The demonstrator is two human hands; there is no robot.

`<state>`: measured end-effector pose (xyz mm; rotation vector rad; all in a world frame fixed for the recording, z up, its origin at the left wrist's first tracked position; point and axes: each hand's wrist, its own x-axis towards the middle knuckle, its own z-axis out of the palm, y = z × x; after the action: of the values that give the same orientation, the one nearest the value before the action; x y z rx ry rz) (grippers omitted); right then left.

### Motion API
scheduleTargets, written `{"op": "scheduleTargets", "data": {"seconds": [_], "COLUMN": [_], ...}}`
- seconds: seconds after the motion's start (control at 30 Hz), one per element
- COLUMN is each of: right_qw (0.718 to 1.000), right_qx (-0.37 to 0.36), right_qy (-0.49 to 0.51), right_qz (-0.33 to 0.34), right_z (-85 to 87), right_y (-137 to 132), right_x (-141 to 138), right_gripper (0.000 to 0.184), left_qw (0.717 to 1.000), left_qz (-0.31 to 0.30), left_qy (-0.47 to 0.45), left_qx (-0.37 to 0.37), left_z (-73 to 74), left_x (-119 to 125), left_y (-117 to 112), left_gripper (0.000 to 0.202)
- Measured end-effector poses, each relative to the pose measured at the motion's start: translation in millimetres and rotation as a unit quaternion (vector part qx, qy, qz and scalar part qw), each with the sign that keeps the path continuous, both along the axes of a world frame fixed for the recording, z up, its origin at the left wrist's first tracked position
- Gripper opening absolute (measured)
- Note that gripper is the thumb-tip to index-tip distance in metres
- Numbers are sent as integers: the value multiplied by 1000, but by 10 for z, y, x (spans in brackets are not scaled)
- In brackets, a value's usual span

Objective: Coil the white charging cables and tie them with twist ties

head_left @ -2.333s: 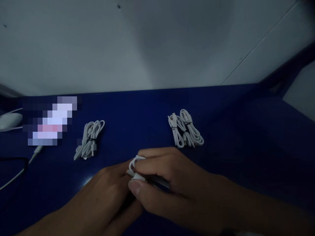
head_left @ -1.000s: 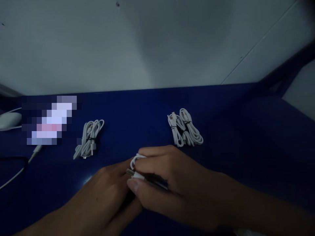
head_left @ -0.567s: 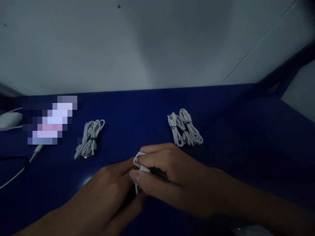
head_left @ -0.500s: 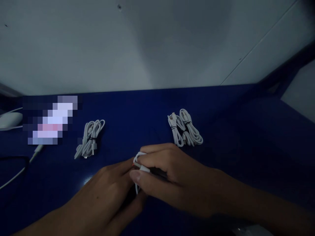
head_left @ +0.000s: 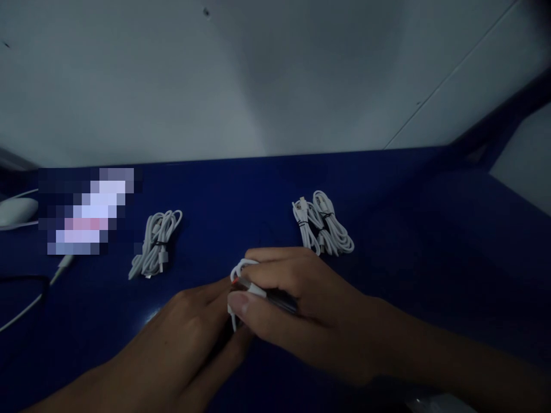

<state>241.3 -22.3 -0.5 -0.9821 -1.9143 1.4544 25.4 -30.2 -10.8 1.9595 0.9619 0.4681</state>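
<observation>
Between my two hands is a white USB cable [head_left: 258,291], partly hidden by the fingers. Its metal plug shows an orange-red inside. My right hand [head_left: 301,304] is closed, with the plug between its thumb and forefinger. Wrapped around the left side of the coil, my left hand [head_left: 185,330] has its fingertips mostly hidden behind the cable and the other hand. Two coiled white cables lie just beyond my right hand, a smaller bundle [head_left: 306,226] and a larger bundle [head_left: 333,226], each bound with a dark tie.
Another tied bundle of white cable [head_left: 157,244] lies left on the blue table [head_left: 224,201]. Farther left are a pixelated bright patch [head_left: 92,209], a white lead [head_left: 34,304] and a rounded white object [head_left: 17,212]. A pale wall [head_left: 150,86] stands behind.
The plug and the cable loop have shifted slightly up and left between my fingers, and the plug has tilted a little. Both hands keep their grip; the bundles lie as before.
</observation>
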Motion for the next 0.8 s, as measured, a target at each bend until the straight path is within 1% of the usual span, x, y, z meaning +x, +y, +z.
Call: {"op": "scheduleTargets", "data": {"seconds": [0.17,0.27,0.37,0.5,0.57,0.6,0.67,0.73,0.8], "right_qw": [999,997,995,993,993,993,993,990,985], "right_qx": [-2,0,-7,-17,-21,-23,-31,-38,-46], "right_qy": [38,74,98,104,97,91,83,88,116], "right_qz": [-11,-17,-32,-47,-60,-68,-84,-99,-116], "right_z": [-14,-23,-20,-13,-20,-28,-52,-84,-115], "right_y": [-7,-2,-1,-20,-29,-30,-26,-17,-8], "right_x": [-11,-13,-10,-14,-17,-18,-17,-12,-11], "right_gripper": [44,45,48,52,52,52,54,54,54], "left_qw": [999,998,995,985,983,982,981,978,972], "left_qz": [22,42,74,149,160,160,162,174,190], "left_qy": [-17,-28,-26,-16,-31,-42,-59,-63,-81], "left_qx": [-24,-40,-62,-83,-86,-86,-88,-98,-115], "left_z": [18,-5,-92,-264,-308,-307,-260,-176,-100], "left_x": [9,-14,-119,-341,-405,-408,-358,-257,-157], "left_y": [-7,-28,-86,-149,-132,-110,-53,3,41], "left_gripper": [19,20,24,33,33,31,25,29,35]}}
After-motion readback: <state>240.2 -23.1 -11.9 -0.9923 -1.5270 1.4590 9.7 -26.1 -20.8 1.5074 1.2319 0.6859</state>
